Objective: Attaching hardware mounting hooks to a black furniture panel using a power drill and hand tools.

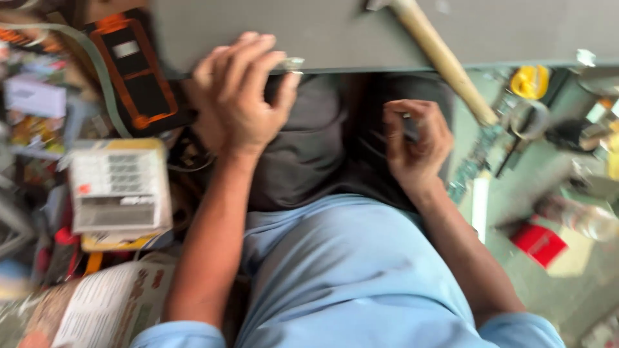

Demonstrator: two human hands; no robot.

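The view is blurred. My left hand [242, 96] reaches forward to the near edge of a grey flat panel [335, 29], and its fingertips pinch a small shiny metal piece [291, 64] there. Lower down and to the right, my right hand [416, 138] is curled over my lap, with its fingers closed round a small dark object [409, 127] that I cannot make out. Both hands are above dark cloth [309, 148] and my light blue shirt [348, 277].
A hammer with a wooden handle [445, 61] lies on the panel's right part. At the left are an orange-and-black device [132, 71], a white keypad device [119, 183] and a newspaper [109, 303]. At the right, a yellow roll [530, 82], a red box [538, 243] and a clear bottle [580, 219] lie on the green floor.
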